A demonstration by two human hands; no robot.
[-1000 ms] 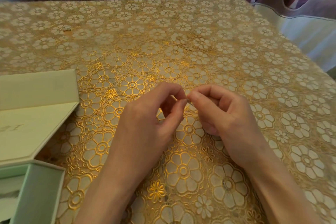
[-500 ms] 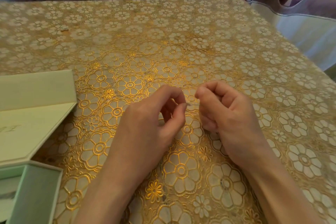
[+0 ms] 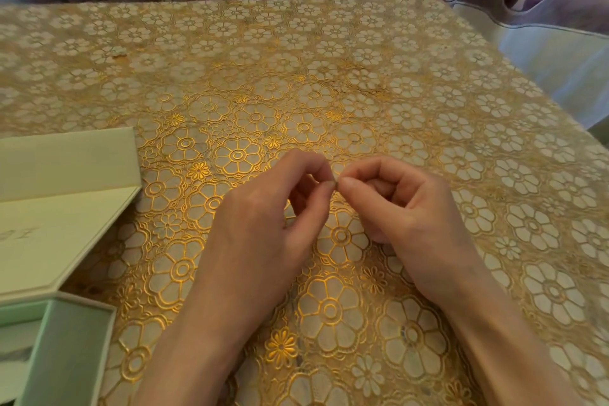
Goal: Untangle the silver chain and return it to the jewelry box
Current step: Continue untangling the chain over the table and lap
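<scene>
Chain (image 3: pixel 336 182) is showing only as a tiny grey glint in the middle of the frame, caught between the two pinches; the rest of it is hidden or too thin to tell. The left hand (image 3: pixel 263 224) is pressing thumb and forefinger together on it from the left side, and the right hand (image 3: pixel 408 217) is doing the same from the right side, so the fingertips (image 3: pixel 346 183) of both hands are almost touching each other. The other fingers of both hands are curling inward to the palms.

The short visible piece is lying roughly left to right in the frame, from one pinch to the other, a little above the tablecloth (image 3: pixel 428 92). Both hands are equally near to it. I judge that the untangling is not yet finished, because no free length is hanging in view.

The box (image 3: pixel 66 356) is standing open at the lower left of the frame, with its lid (image 3: pixel 59 217) just above it in the picture, well apart from the pinches. So the left hand is the nearer one for carrying the chain there.
</scene>
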